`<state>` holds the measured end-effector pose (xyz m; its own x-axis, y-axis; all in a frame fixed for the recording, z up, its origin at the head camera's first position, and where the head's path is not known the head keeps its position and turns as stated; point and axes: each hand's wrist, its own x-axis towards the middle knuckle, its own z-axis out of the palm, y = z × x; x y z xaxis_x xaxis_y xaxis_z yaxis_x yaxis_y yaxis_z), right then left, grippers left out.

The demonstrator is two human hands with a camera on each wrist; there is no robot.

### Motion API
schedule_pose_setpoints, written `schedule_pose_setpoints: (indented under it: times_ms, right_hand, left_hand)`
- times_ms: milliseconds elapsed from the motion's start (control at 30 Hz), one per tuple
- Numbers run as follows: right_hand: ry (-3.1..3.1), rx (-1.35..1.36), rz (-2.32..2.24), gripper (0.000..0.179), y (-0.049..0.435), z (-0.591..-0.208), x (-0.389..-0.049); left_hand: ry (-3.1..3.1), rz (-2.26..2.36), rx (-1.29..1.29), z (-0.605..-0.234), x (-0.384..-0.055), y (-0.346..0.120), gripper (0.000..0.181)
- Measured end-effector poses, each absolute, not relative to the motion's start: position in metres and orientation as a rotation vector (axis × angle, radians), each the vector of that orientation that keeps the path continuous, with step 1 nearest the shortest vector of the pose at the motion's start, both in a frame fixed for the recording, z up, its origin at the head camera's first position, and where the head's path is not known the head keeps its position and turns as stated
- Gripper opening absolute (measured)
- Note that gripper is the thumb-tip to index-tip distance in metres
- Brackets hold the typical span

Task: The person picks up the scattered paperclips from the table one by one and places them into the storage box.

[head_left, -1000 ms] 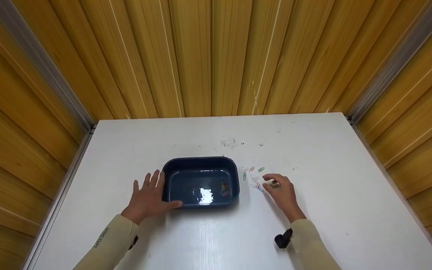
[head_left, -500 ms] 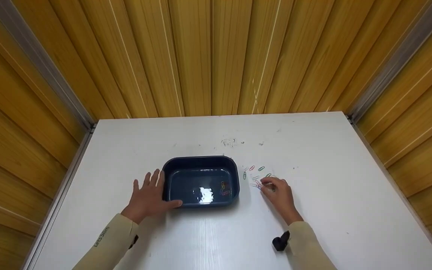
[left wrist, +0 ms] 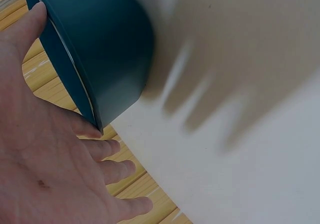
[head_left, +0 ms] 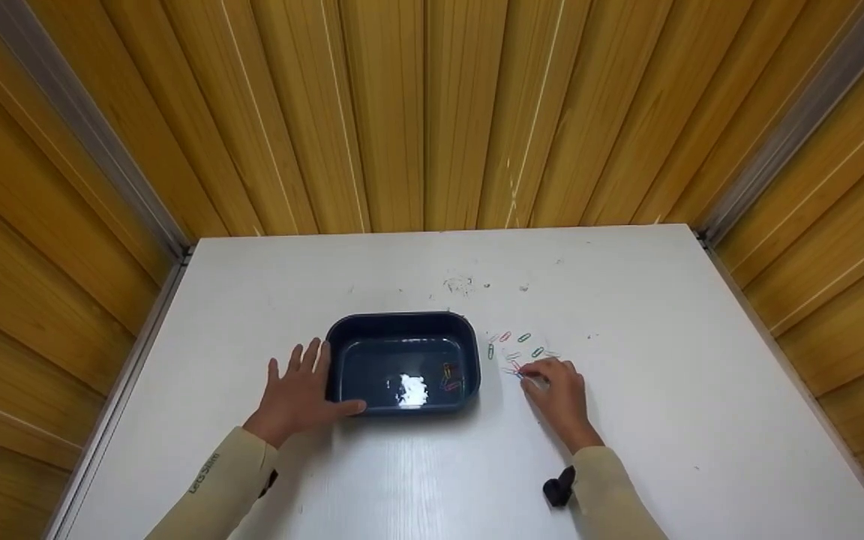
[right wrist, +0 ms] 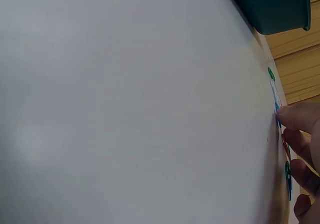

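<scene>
Left wall: wood-patterned yellow panels (head_left: 34,292) stand along the left edge of the white table (head_left: 417,487).
Left sleeve: pale, with dark lettering, it reaches in from the table's near side (head_left: 226,465).
Left hand: spread wide, fingers mostly straight, it rests against the container's left end (head_left: 298,397); the thumb lies over the rim at the near-left corner, and the hand grips nothing.
Blue container: rectangular with rounded corners, it sits on the table (head_left: 372,367), well apart from the far edge and closer to the left edge than to the right.
Clips inside: a small cluster, yellow (head_left: 446,370) and red (head_left: 452,386) among them, lies on the container's floor toward its near-right corner.
Clips outside: a green clip (head_left: 490,352) lies just beside the container's right wall; a red clip (head_left: 505,337) and two further green clips (head_left: 524,337) (head_left: 538,352) lie farther right, with pale clips (head_left: 513,356) between.
Right hand: thumb and forefinger form a narrow pinch (head_left: 561,394) on a blue clip (right wrist: 277,107); whether it is off the table cannot be told.
Right wrist: a black camera (head_left: 558,490) juts from beside the pale right sleeve (head_left: 612,491).
Right wall: matching panels (head_left: 837,285) line the table's right edge.
</scene>
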<state>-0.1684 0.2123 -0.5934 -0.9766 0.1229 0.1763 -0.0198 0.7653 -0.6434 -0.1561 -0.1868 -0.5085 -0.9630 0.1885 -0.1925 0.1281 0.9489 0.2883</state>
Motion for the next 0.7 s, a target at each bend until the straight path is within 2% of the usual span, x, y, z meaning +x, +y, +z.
schedule_pose_setpoints:
  times_ms: [500, 700]
  right_hand:
    - [-2.804, -0.074, 0.871, 0.009, 0.2061, -0.5944, -0.1750]
    - [-2.804, -0.073, 0.888, 0.008, 0.2063, -0.5950, -0.1732]
  left_hand:
    - [2.879, 0.409, 0.220, -0.5101, -0.1566, -0.1858, 0.118]
    - [2.884, 0.399, 0.225, -0.5101, -0.1564, -0.1865, 0.118]
